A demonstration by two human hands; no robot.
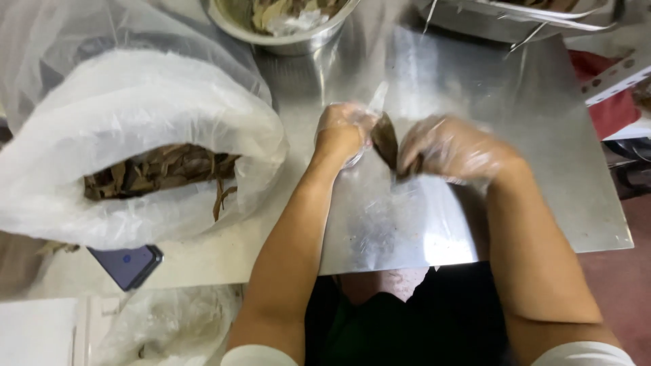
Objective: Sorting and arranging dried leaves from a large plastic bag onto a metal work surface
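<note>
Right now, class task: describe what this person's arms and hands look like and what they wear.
Both the left hand and right hand wear thin, clear, crinkly disposable plastic gloves. The forearms are bare, with white sleeve edges at the frame's bottom.

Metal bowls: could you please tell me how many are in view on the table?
2. One metal bowl holding dried leaves sits at the top edge, left of centre; a second metal bowl is at the top right. Both are cut off by the frame, so others may be hidden.

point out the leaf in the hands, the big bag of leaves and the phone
dried leaf (385,139), head view, middle of the blade
white bag (135,102), head view, upper folded rim
phone (129,264), head view, dark back
</note>
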